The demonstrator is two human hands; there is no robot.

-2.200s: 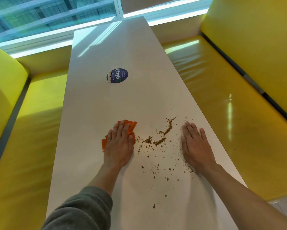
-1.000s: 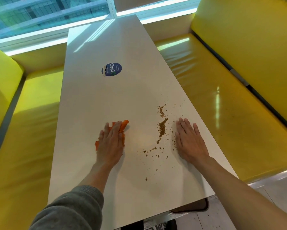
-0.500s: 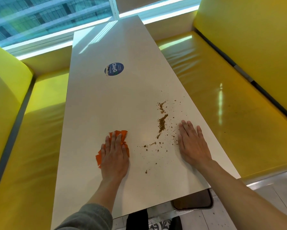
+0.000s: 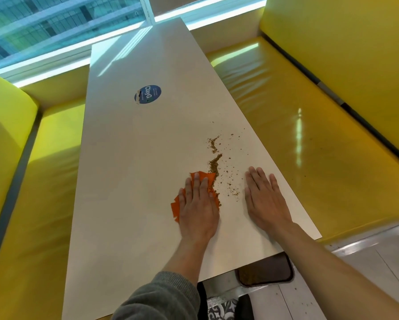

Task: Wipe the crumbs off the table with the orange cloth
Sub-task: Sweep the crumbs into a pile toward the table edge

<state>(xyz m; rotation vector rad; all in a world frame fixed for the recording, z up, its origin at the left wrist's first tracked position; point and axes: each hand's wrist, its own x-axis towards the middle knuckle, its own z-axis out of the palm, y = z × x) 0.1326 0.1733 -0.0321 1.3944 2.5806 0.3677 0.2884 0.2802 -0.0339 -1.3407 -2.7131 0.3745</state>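
My left hand (image 4: pixel 199 204) lies flat on the orange cloth (image 4: pixel 204 177), pressing it onto the white table (image 4: pixel 129 181); the cloth shows beyond the fingertips and at the hand's left side. Brown crumbs (image 4: pixel 214 163) form a line running from the cloth's right edge away from me, with loose specks scattered to the right. My right hand (image 4: pixel 264 197) rests palm down on the table right of the crumbs, fingers spread, holding nothing.
A round blue sticker (image 4: pixel 147 94) is stuck on the table farther away. Yellow padded benches (image 4: pixel 309 135) flank the table on both sides. A window runs along the far end. A dark table base (image 4: pixel 265 271) shows below the near edge.
My left hand has slid the cloth to the right, up against the crumb line; the scattered crumbs near the cloth are now gathered along its edge. The right hand has stayed in place.
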